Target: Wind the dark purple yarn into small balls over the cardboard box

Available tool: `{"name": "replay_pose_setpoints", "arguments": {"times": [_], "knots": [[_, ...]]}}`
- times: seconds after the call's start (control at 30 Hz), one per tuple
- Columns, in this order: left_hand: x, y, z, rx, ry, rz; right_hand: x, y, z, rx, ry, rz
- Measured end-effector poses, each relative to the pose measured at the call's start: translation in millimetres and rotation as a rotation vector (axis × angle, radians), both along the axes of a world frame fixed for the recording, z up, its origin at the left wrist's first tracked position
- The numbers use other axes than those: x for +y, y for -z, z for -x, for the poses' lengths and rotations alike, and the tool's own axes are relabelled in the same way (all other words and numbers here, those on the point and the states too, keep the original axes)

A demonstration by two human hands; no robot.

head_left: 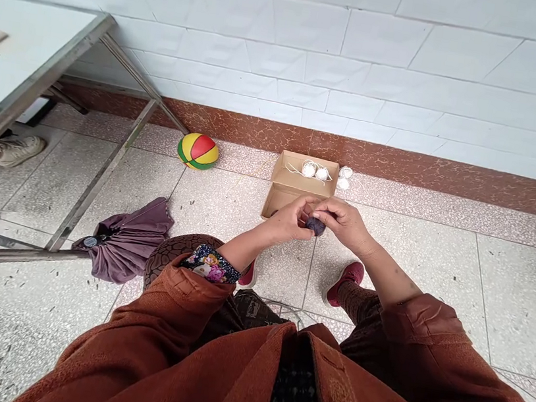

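**Clerk:** Item one. Dark yarn ball (pixel 316 226). Location: held in the air in front of your knees, above the floor tiles and just in front of the near edge of the cardboard box (pixel 294 191). Not resting on anything.

**Operator:** And my hands on it?

**Clerk:** Item two. Your left hand (pixel 290 219): fingers curled in, pressing the ball's left side. Item three. Your right hand (pixel 345 222): fingers bent over the top and right side, closed onto it. Both hands pinch the same ball, fingertips meeting across it. Most of the ball is covered; only a small dark patch shows between your fingers.

**Operator:** Which way does it lie from each grip?

**Clerk:** Directly between them. It sits to the right of your left palm and to the left of your right palm. Neither hand is plainly nearer; both touch it. The ball is round, so there is no long axis to record. Whether a loose strand runs from it, I cannot tell.

**Operator:** Anything around it?

**Clerk:** Item four. White yarn balls (pixel 315 170), in the far flap of the box, with more white ones (pixel 344 177) on the floor just beside its right edge. All well apart from your hands. Item five. Striped toy ball (pixel 198 150), against the wall base, left of the box. Item six. Purple folded umbrella (pixel 127 240), on the floor by your left knee, under the metal table frame (pixel 102 171).
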State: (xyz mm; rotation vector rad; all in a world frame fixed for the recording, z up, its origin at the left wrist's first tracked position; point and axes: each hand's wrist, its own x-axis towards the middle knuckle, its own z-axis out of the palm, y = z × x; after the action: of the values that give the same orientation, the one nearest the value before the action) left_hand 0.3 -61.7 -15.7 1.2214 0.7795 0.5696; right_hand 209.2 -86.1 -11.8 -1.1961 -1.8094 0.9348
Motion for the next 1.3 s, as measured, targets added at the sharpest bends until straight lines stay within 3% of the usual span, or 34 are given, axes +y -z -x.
{"name": "replay_pose_setpoints", "arguments": {"times": [0.1, 0.23, 0.33, 0.4, 0.53, 0.67, 0.8, 0.93, 1.03, 1.1, 1.2, 1.3], "knots": [[-2, -3.4, 0, -0.181, 0.025, 0.095, 3, 9, -3, -0.018, 0.083, 0.063], [2, -2.2, 1, -0.299, -0.142, 0.193, 0, 15, -3, -0.08, 0.087, 0.126], [7, 2.5, 1, -0.205, -0.295, 0.189, -6, 9, 0, -0.067, -0.07, 0.107], [8, 5.0, 0, -0.054, -0.325, 0.126, -8, 3, 2, -0.031, -0.143, 0.095], [3, 4.2, -3, 0.117, -0.165, -0.037, -5, -4, 2, 0.01, -0.076, 0.061], [-2, -1.0, -3, -0.089, -0.013, 0.026, 3, 4, -3, -0.007, 0.074, 0.03], [3, -1.5, -1, -0.252, -0.142, 0.148, 1, 11, -4, -0.067, 0.075, 0.08], [7, 3.0, -2, -0.086, -0.316, 0.136, -6, 4, 0, -0.054, -0.092, 0.059], [5, 4.0, -3, 0.094, -0.235, 0.04, -7, -4, 2, 0.001, -0.096, 0.035], [2, 2.1, -4, 0.099, -0.118, 0.01, -4, -5, 2, 0.021, -0.052, 0.026], [-2, -3.6, -3, -0.066, 0.004, 0.061, 1, 0, 0, 0.026, 0.049, 0.039], [-2, -8.1, -3, -0.239, -0.033, 0.149, 3, 7, -1, -0.001, 0.14, 0.095]]}}
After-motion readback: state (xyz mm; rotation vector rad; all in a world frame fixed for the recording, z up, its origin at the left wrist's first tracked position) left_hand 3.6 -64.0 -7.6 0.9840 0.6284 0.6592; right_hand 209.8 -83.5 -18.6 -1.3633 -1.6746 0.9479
